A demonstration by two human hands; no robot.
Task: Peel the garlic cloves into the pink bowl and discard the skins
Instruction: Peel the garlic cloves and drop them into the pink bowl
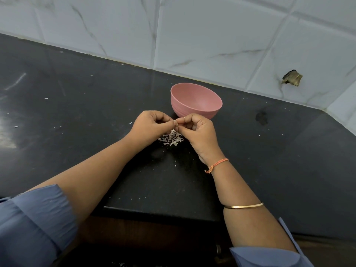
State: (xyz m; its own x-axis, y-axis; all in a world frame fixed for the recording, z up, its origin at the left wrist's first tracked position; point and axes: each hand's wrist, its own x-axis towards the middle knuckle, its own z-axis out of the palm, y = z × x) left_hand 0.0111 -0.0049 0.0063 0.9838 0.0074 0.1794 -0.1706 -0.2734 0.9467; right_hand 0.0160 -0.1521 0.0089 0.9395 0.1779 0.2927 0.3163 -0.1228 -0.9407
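Observation:
The pink bowl (196, 101) stands on the black counter (77, 97) just beyond my hands; what lies inside it is hidden from this angle. My left hand (149, 126) and my right hand (196, 130) meet fingertip to fingertip in front of the bowl and pinch a small garlic clove (176, 120) between them, most of it hidden by the fingers. Under the hands lies a small heap of whitish garlic skins (171, 139) on the counter.
A white tiled wall (212, 35) runs behind the counter, with a dark broken patch (291, 78) at the right. Small skin flecks are scattered over the counter. The counter's front edge (154, 211) is near my forearms.

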